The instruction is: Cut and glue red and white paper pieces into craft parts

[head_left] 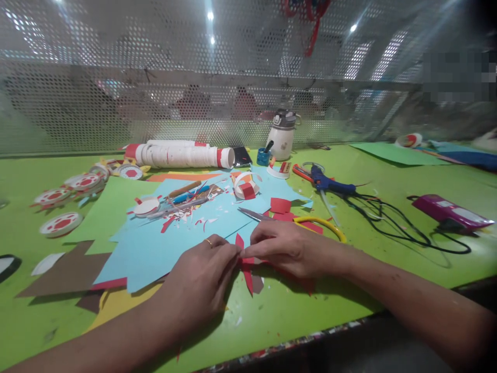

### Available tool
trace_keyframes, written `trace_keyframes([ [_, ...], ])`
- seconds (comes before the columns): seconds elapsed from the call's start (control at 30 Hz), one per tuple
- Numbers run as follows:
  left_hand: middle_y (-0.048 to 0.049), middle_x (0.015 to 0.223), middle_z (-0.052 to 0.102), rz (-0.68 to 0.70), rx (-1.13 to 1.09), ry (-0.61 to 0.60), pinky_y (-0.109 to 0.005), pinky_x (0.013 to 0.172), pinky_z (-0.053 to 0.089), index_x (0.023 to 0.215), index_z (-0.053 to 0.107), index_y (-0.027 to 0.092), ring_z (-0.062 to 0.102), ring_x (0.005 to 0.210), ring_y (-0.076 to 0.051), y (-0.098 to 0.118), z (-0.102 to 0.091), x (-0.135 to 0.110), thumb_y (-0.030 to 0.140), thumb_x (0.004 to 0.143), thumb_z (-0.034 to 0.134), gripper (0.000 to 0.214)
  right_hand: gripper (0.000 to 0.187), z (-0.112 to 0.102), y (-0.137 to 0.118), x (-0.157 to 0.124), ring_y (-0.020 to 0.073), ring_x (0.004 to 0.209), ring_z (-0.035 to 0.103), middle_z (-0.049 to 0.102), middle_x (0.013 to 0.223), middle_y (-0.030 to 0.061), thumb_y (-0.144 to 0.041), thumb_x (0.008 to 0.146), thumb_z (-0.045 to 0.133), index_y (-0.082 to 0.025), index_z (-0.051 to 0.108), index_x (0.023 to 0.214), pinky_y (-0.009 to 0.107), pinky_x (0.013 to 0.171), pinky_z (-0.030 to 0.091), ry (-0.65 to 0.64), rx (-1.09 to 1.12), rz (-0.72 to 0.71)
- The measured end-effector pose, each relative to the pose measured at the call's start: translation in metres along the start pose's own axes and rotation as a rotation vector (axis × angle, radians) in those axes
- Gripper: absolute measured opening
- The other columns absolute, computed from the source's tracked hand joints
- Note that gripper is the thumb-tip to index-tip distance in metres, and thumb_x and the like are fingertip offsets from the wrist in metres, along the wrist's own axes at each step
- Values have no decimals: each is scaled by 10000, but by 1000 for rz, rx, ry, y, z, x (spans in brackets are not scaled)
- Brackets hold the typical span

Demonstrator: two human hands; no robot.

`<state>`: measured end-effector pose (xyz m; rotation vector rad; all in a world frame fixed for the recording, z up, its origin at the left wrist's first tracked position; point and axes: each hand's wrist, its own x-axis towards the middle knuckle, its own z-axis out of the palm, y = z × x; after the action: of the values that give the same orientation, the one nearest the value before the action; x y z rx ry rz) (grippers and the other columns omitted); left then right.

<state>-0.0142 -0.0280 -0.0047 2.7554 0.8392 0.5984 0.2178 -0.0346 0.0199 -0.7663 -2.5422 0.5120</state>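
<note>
Between my two hands is a small red paper cut-out (246,274) with pointed ends. My left hand (205,272) pinches it from the left with thumb and fingertips. From the right, my right hand (289,248) is closed on the same piece, its thumb and forefinger meeting the left fingertips. Scissors with yellow handles (324,224) lie just beyond the right hand, blades pointing left. More red paper (280,205) rests beside them. Light blue sheets (149,254) spread beyond the left hand, bearing paper scraps, a blue pen-like tool (190,194) and a white paper disc (146,206).
White rolled cups (182,154) lie in a stack at the back near a flask (281,137) and a small blue jar (264,156). A blue glue gun (330,182) trails black cable to the right, by a purple device (452,211). Decorated discs (61,224) sit left.
</note>
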Motion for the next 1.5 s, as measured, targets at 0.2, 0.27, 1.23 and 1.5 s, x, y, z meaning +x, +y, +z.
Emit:
trace_keyframes([
  [0.2, -68, 800, 582, -45, 15, -4, -307, 609, 426, 903, 569, 174, 538, 746, -199, -5, 3, -1, 200, 961, 383, 196, 286, 1, 1, 0, 160, 838, 572, 622, 962, 90, -136, 934, 524, -194, 670, 1173, 277, 727, 476, 3, -17, 16],
  [0.27, -70, 805, 581, -39, 11, 0, -306, 607, 430, 918, 567, 171, 542, 748, -199, -6, 5, -2, 197, 959, 384, 189, 294, 1, 2, -1, 160, 844, 572, 622, 974, 91, -132, 938, 512, -199, 664, 1180, 280, 732, 478, 7, -15, 7],
  [1.23, -44, 760, 555, -139, -95, -24, -306, 642, 389, 831, 555, 184, 503, 723, -186, -8, 2, 0, 256, 982, 300, 306, 312, 6, 7, 0, 165, 944, 583, 582, 1158, 110, -243, 946, 551, -228, 615, 1251, 303, 816, 503, 40, -90, -40],
  [1.5, -2, 724, 602, -371, -417, -27, -292, 641, 397, 822, 549, 198, 529, 669, -157, -2, -12, 6, 337, 970, 342, 290, 378, 5, 1, -1, 143, 846, 577, 547, 1245, 106, -156, 970, 463, -281, 571, 1310, 296, 773, 500, -55, -275, -18],
])
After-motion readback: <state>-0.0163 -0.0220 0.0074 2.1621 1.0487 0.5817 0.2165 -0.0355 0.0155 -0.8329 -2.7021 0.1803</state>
